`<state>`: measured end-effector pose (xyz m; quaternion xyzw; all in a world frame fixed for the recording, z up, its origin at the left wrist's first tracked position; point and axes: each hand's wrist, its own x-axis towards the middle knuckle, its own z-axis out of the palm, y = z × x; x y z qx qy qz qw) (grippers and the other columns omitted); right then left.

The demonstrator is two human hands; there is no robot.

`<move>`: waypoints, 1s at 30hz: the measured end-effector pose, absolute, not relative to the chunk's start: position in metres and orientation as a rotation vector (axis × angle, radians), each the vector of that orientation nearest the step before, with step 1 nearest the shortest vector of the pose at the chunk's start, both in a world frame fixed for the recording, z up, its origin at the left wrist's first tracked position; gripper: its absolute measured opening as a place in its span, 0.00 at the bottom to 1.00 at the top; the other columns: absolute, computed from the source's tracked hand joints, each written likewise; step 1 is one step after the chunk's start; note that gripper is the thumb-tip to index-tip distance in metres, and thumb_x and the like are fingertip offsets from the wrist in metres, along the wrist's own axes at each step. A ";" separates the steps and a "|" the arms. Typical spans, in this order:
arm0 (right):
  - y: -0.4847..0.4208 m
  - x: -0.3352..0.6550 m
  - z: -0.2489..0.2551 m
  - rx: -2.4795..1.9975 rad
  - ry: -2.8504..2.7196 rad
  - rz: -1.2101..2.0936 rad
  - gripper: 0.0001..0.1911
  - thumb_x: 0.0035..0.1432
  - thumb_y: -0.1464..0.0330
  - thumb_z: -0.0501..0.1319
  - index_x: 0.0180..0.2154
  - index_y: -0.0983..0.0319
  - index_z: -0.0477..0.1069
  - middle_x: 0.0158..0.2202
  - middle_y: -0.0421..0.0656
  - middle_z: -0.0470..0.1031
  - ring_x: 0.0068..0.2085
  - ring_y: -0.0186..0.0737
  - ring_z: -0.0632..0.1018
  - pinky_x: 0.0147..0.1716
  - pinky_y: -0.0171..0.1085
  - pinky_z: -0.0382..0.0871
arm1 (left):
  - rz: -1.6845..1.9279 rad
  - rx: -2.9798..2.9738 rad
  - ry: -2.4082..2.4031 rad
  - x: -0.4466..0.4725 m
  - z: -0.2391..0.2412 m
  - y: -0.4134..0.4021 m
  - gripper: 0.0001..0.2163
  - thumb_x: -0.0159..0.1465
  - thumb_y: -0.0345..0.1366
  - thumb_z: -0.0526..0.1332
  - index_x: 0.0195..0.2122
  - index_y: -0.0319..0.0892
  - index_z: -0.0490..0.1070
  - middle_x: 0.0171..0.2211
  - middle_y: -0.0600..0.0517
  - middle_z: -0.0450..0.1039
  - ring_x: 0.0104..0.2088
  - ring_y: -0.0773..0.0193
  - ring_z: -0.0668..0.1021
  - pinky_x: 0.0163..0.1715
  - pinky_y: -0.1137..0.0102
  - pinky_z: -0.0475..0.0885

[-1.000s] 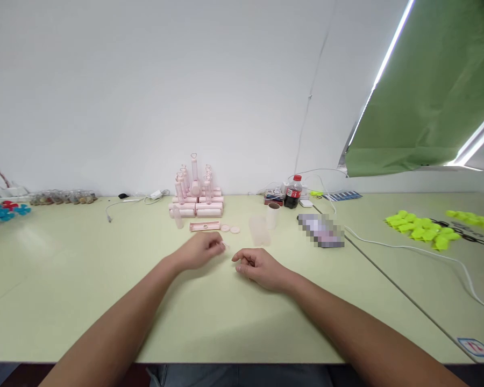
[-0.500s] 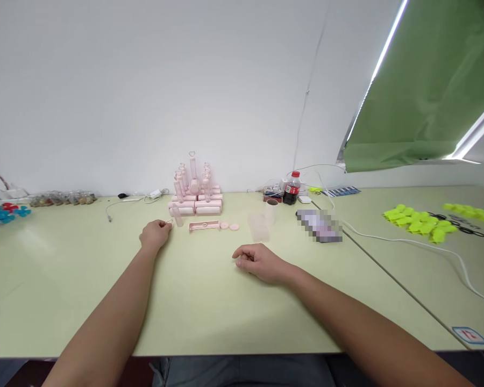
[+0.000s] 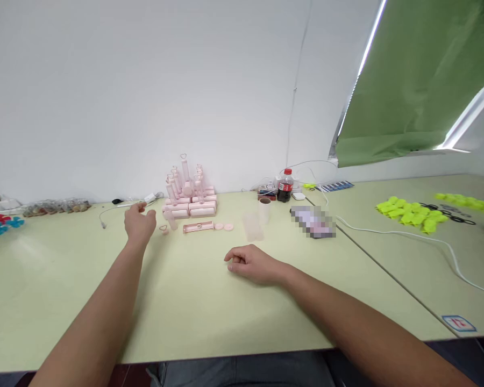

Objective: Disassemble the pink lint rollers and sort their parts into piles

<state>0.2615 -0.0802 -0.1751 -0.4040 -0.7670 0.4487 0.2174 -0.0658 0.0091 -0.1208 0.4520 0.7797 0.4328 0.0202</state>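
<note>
My left hand (image 3: 139, 223) hovers above the pale green table (image 3: 193, 301) with its fingers loosely spread and nothing in them. Just to its right a small pink heart-shaped piece (image 3: 163, 228) lies on the table beside a clear tube (image 3: 170, 220). Behind them stands a stack of pink blocks and tubes (image 3: 187, 196). A flat pink bar (image 3: 197, 227) and two pink discs (image 3: 223, 227) lie in front of the stack. My right hand (image 3: 250, 264) rests on the table nearer to me, fingers curled under; what they hold, if anything, is hidden.
A clear cup (image 3: 252, 227) and a white roll (image 3: 264, 209) stand right of the discs. A cola bottle (image 3: 284, 185), a blurred flat item (image 3: 312, 221) and a white cable (image 3: 407, 236) lie further right. Yellow-green pieces (image 3: 411, 212) sit far right, coloured pieces (image 3: 2, 223) far left.
My left hand moved from beside my right hand out to the left of the pink stack, let go of the small heart piece there and opened. My right hand stayed put.
</note>
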 end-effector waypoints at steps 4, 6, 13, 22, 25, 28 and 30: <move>-0.081 0.261 -0.175 -1.114 -2.138 1.240 0.12 0.60 0.64 0.60 0.44 0.61 0.74 0.28 0.37 0.69 0.29 0.32 0.69 0.30 0.32 0.61 | 1.429 1.743 2.249 -0.042 -0.072 0.030 0.18 0.58 0.36 0.59 0.49 0.43 0.73 0.49 0.45 0.73 0.41 0.55 0.77 0.47 0.61 0.70; -0.082 0.261 -0.175 -1.117 -2.143 1.232 0.12 0.59 0.64 0.60 0.44 0.61 0.74 0.29 0.37 0.69 0.30 0.32 0.69 0.30 0.32 0.62 | 1.339 1.905 2.192 -0.031 -0.049 0.045 0.17 0.58 0.35 0.58 0.49 0.44 0.73 0.49 0.46 0.74 0.41 0.55 0.77 0.46 0.62 0.71; -0.082 0.261 -0.175 -1.121 -2.175 1.195 0.13 0.59 0.64 0.60 0.45 0.60 0.75 0.30 0.38 0.71 0.30 0.32 0.70 0.30 0.32 0.62 | 0.890 2.118 2.280 -0.010 -0.012 0.085 0.16 0.59 0.36 0.59 0.47 0.42 0.75 0.43 0.42 0.78 0.42 0.49 0.78 0.41 0.60 0.71; -0.082 0.260 -0.174 -1.105 -2.158 1.196 0.13 0.58 0.64 0.61 0.45 0.61 0.75 0.31 0.38 0.73 0.30 0.33 0.71 0.30 0.33 0.63 | 0.605 2.192 2.223 0.039 -0.043 0.100 0.26 0.59 0.48 0.59 0.55 0.39 0.66 0.50 0.37 0.75 0.48 0.44 0.77 0.41 0.60 0.70; -0.080 0.260 -0.176 -1.084 -2.154 1.187 0.13 0.58 0.64 0.61 0.44 0.61 0.75 0.30 0.38 0.73 0.30 0.33 0.71 0.30 0.33 0.63 | 0.665 2.189 2.213 0.043 -0.051 0.101 0.18 0.61 0.44 0.57 0.49 0.39 0.69 0.46 0.37 0.76 0.46 0.46 0.77 0.38 0.62 0.70; -0.079 0.259 -0.177 -1.061 -2.147 1.163 0.13 0.58 0.63 0.61 0.44 0.60 0.75 0.30 0.38 0.72 0.30 0.33 0.71 0.30 0.33 0.63 | 0.736 2.230 2.184 0.043 -0.050 0.093 0.13 0.61 0.41 0.56 0.43 0.41 0.70 0.43 0.39 0.77 0.44 0.46 0.77 0.36 0.62 0.69; -0.079 0.259 -0.178 -1.055 -2.126 1.146 0.13 0.58 0.63 0.61 0.44 0.60 0.75 0.30 0.38 0.72 0.30 0.33 0.71 0.30 0.33 0.64 | 0.819 2.259 2.143 0.042 -0.043 0.084 0.11 0.61 0.41 0.58 0.40 0.42 0.70 0.38 0.41 0.77 0.40 0.47 0.77 0.33 0.63 0.68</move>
